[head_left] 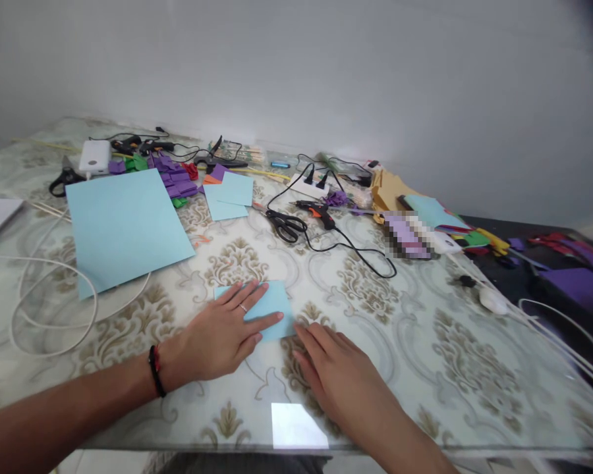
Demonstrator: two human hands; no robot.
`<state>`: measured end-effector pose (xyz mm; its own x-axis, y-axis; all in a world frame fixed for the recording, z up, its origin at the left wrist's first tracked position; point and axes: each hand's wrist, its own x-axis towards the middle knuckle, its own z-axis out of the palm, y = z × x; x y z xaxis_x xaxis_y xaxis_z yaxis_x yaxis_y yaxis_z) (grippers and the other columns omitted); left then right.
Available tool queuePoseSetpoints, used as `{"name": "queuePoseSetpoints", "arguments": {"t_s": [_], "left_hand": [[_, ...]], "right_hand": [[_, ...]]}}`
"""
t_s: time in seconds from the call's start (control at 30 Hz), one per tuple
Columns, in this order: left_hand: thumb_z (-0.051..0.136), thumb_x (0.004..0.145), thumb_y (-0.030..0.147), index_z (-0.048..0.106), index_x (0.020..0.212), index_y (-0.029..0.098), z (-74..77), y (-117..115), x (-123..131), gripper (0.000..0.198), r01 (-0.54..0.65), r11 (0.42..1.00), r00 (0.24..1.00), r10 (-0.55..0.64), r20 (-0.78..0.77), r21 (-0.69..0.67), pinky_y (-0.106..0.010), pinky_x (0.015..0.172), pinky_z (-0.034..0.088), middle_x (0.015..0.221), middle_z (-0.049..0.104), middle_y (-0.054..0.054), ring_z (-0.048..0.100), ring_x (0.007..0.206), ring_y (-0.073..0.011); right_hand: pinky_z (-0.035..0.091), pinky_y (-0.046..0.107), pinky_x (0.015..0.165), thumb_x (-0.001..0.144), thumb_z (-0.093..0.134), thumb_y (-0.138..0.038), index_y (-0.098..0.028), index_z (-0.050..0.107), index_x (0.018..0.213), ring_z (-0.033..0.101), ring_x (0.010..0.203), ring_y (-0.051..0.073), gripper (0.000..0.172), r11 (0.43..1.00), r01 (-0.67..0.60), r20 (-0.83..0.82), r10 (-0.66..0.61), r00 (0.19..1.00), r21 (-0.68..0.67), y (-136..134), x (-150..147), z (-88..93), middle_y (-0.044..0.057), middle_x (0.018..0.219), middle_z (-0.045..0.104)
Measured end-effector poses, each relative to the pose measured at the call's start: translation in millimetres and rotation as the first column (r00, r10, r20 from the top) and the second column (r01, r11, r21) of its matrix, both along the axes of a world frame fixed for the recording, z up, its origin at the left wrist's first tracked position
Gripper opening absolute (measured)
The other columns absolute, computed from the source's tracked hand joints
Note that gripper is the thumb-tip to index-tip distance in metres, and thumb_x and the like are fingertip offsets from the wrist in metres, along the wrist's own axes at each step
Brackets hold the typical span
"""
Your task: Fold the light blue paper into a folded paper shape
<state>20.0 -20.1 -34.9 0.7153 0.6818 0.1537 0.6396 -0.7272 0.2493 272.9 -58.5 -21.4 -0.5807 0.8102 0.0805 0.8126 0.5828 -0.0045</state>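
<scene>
Under the flat left hand (221, 334) lies the blue paper (271, 304), unpinched.

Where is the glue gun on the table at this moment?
In the head view, the glue gun lies toward the far middle of the table, just right of the black scissors and in front of the white power strip.
</scene>
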Motion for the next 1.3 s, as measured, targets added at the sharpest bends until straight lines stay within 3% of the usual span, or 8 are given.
{"name": "queuePoseSetpoints", "arguments": {"t_s": [0.17, 0.3, 0.57, 0.77, 0.93, 1.13, 1.3], "left_hand": [[0.051, 0.106, 0.031, 0.047, 0.155, 0.039, -3.5, -1.8, -0.6, 0.05, -0.001, 1.0, 1.0, 0.001, 0.022, 0.008, -0.056, 0.127, 0.027, 0.177, 0.015, -0.004, 0.022, 0.16, -0.0368], [0.05, 0.107, 0.037, 0.049, 0.154, 0.04, -3.0, -1.5, -1.7, 0.047, 0.016, 1.0, 1.0, -0.016, 0.019, 0.002, -0.058, 0.127, 0.027, 0.176, 0.019, -0.003, 0.02, 0.16, -0.0371], [0.048, 0.108, 0.038, 0.048, 0.154, 0.043, -0.6, -1.2, -1.4, 0.046, 0.021, 1.0, 1.0, -0.02, 0.019, -0.012, -0.058, 0.127, 0.026, 0.175, 0.022, -0.004, 0.022, 0.16, -0.038], [0.047, 0.108, 0.039, 0.037, 0.16, 0.044, -0.5, -0.4, -2.4, 0.053, 0.033, 0.999, 0.999, -0.033, 0.009, -0.013, -0.057, 0.127, 0.026, 0.174, 0.023, -0.007, 0.024, 0.159, -0.0382], [0.047, 0.108, 0.038, 0.038, 0.159, 0.046, -2.7, -1.0, -2.2, 0.052, 0.02, 1.0, 1.0, -0.02, 0.014, -0.017, -0.057, 0.126, 0.026, 0.175, 0.021, -0.004, 0.025, 0.159, -0.0376], [0.048, 0.107, 0.039, 0.041, 0.158, 0.045, -4.0, -0.6, -1.6, 0.052, 0.013, 0.999, 1.0, -0.012, 0.018, -0.029, -0.058, 0.127, 0.026, 0.175, 0.022, -0.005, 0.025, 0.159, -0.0383], [0.054, 0.104, 0.031, 0.044, 0.157, 0.044, 0.3, 0.2, -2.3, 0.055, 0.054, 0.998, 0.998, -0.053, 0.023, -0.041, -0.06, 0.126, 0.027, 0.175, 0.023, -0.006, 0.024, 0.159, -0.0385]], "right_hand": [[0.06, 0.048, 0.08, 0.101, 0.047, -0.022, -0.004, 0.062, 0.137, 0.072, 0.09, 0.03, 0.043, 1.0, 0.001, 0.072, -0.001, 0.997, 0.004, 3.2, -4.4, -3.0, 0.019, 0.114, 0.073], [0.061, 0.046, 0.08, 0.1, 0.044, -0.016, -0.002, 0.058, 0.143, 0.073, 0.091, 0.029, 0.047, 0.999, 0.014, 0.115, -0.009, 0.993, -0.035, 12.1, -7.0, -1.5, 0.019, 0.121, 0.072], [0.058, 0.04, 0.078, 0.084, 0.046, -0.003, -0.002, 0.054, 0.147, 0.072, 0.086, 0.026, 0.063, 0.991, 0.043, 0.161, -0.022, 0.987, -0.125, 29.2, -14.0, 4.4, 0.019, 0.122, 0.069], [0.06, 0.037, 0.074, 0.088, 0.043, -0.004, -0.004, 0.046, 0.154, 0.073, 0.085, 0.024, 0.065, 0.969, 0.124, 0.216, -0.077, 0.973, -0.214, 46.1, -23.3, 11.6, 0.02, 0.133, 0.065], [0.061, 0.035, 0.075, 0.085, 0.046, -0.001, -0.009, 0.048, 0.153, 0.074, 0.087, 0.024, 0.068, 0.973, 0.089, 0.187, -0.049, 0.981, -0.211, 57.4, -27.1, 10.2, 0.022, 0.138, 0.062], [0.061, 0.037, 0.083, 0.084, 0.048, 0.0, -0.011, 0.049, 0.151, 0.072, 0.104, 0.028, 0.068, 0.97, 0.105, 0.155, -0.071, 0.985, -0.219, 67.9, -31.4, 8.4, 0.022, 0.142, 0.059], [0.062, 0.043, 0.087, 0.097, 0.04, -0.007, -0.008, 0.043, 0.155, 0.074, 0.097, 0.027, 0.058, 0.956, 0.101, 0.053, -0.089, 0.995, -0.277, 71.7, -22.8, 11.9, 0.022, 0.138, 0.059]]}}
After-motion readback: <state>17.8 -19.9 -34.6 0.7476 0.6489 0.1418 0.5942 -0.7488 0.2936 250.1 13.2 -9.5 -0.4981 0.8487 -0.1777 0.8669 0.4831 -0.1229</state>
